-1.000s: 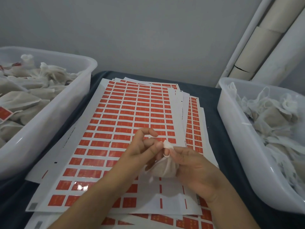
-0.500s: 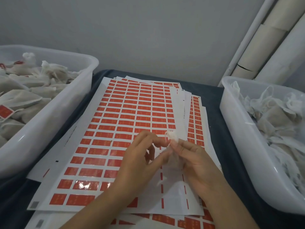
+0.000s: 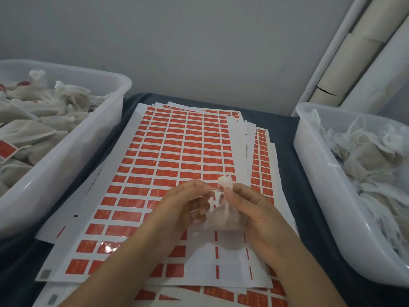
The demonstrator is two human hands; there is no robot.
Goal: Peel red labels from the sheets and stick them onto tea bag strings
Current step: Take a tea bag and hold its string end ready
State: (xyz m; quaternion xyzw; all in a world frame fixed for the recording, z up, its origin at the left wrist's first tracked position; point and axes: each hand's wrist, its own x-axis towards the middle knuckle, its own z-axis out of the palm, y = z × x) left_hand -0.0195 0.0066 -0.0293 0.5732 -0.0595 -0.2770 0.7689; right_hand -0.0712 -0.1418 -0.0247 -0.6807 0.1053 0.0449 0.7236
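Observation:
A white tea bag (image 3: 223, 218) with a knotted top hangs over the label sheets, its neck pinched by my right hand (image 3: 254, 209). My left hand (image 3: 186, 204) pinches the thin string (image 3: 215, 189) that runs from the bag's neck to the left. Under both hands lies a stack of white sheets (image 3: 177, 151) covered in rows of red labels; the near right part of the top sheet is bare backing with only thin red strips left.
A white tub (image 3: 73, 156) at the left holds tea bags, a few with red labels. Another white tub (image 3: 327, 196) at the right holds plain tea bags. A dark cloth (image 3: 285, 127) covers the table. Cardboard tubes (image 3: 354, 63) lean at the back right.
My hands have drawn slightly apart, and the string now stretches taut between them. The tea bag hangs lower under my right hand, showing more of its body.

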